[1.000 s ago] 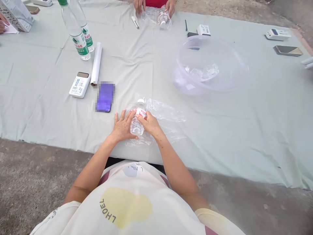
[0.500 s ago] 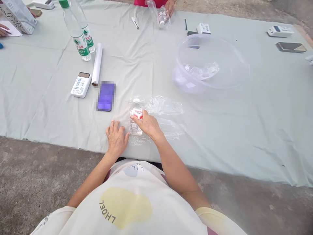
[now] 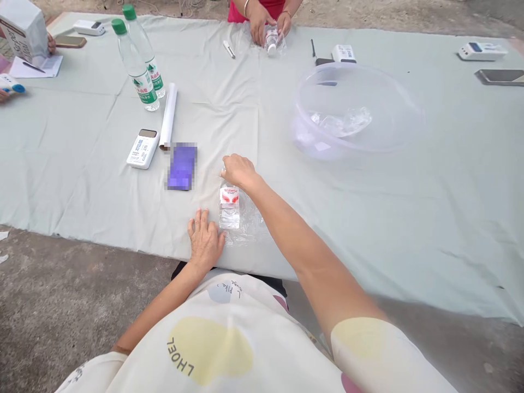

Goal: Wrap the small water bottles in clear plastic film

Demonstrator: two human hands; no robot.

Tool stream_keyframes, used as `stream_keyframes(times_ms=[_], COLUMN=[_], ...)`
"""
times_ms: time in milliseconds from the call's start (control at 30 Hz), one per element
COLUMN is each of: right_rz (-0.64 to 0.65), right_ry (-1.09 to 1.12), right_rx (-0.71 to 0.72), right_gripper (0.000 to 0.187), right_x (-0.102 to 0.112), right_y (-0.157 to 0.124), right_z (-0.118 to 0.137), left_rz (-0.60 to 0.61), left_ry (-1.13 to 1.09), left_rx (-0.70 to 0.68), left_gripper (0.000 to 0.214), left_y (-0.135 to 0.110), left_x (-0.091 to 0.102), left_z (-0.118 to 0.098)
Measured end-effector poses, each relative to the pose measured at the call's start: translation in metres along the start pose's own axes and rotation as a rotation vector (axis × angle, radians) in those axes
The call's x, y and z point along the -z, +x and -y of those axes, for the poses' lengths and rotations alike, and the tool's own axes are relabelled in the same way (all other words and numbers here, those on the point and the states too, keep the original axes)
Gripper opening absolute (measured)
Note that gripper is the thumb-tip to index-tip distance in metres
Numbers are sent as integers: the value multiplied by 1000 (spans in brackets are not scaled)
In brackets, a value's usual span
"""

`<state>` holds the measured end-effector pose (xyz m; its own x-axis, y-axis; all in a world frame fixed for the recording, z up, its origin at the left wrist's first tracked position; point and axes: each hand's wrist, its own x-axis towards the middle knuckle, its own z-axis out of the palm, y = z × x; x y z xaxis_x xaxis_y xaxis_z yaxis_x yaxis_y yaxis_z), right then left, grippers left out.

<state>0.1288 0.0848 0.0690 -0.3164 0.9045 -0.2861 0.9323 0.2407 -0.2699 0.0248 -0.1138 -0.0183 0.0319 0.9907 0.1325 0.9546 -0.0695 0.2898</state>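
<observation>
My left hand (image 3: 204, 241) spread, right hand (image 3: 239, 170) curled over one bottle's (image 3: 229, 207) top, pinch unclear, two green-capped bottles (image 3: 144, 88) upper left

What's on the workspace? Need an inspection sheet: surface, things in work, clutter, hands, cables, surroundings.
Surface: pale tablecloth, wrinkled.
Things in work: small bottle with red-and-white label; clear film beside it.
Clutter: two green-capped bottles, white roll, white device, pixelated purple item, translucent tub holding clear material.
Hands: left hand open on the tablecloth, near the small bottle's base; right hand over its top, grip unclear.
Cables: nothing seen on the tablecloth.
Surroundings: concrete ground; co-worker's hands at another bottle across the tablecloth.
</observation>
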Motion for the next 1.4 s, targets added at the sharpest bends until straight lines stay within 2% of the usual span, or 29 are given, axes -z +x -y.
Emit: stream_keyframes(times_ms=[67, 200, 400, 567, 633, 733, 867, 933, 1000, 1067, 1100, 1167, 1233, 1300, 1400], right_rz=[103, 112, 25, -100, -147, -202, -246, -286, -402, -571, -636, -648, -506, -387, -336], right_ry=[68, 344, 772, 1057, 1130, 1198, 1181, 1107, 991, 865, 809, 710, 594, 489, 461], right_rx=[-47, 22, 151, 137, 148, 180, 163, 106, 13, -78, -113, -167, -227, -323, -483], right_gripper=[23, 6, 7, 4, 4, 10, 13, 12, 19, 27, 29, 33, 43, 57, 72], right_x=[3, 5, -6, -20, -25, -31, -38, -39, -38, -35, -35, -37, -44, -54, -71], right_y=[11, 19, 17, 9, 2, -9, -21, -27, -40, -63, -79, -116, -154, -182, -201], right_z=[-5, -30, -71, -93, -100, -114, -136, -146, -152, -151, -148, -136, -120, -107, -96], left_rz=[-8, -28, -59, -50, -87, -168, -185, -164, -146, -131, -122, -95, -63, -45, -47], left_ry=[-14, -124, -465, -758, -850, -818, -675, -641, -627, -631, -636, -654, -677, -708, -821], left_rx=[8, 11, 124, 296, 271, 118, -209, -315, -371, -393, -392, -362, -282, -139, 122], left_gripper=[8, 12, 14, 14, 14, 12, 9, 9, 9, 9, 8, 9, 11, 13, 15], left_y=[1, 1, 3, 9, 11, 11, 10, 10, 10, 10, 10, 9, 9, 11, 17], left_x=[-4, -6, 8, 21, 23, 24, 21, 18, 15, 13, 13, 16, 21, 27, 34], left_z=[-1, 4, 15, 15, 13, 8, -3, -8, -11, -14, -14, -15, -16, -15, -8])
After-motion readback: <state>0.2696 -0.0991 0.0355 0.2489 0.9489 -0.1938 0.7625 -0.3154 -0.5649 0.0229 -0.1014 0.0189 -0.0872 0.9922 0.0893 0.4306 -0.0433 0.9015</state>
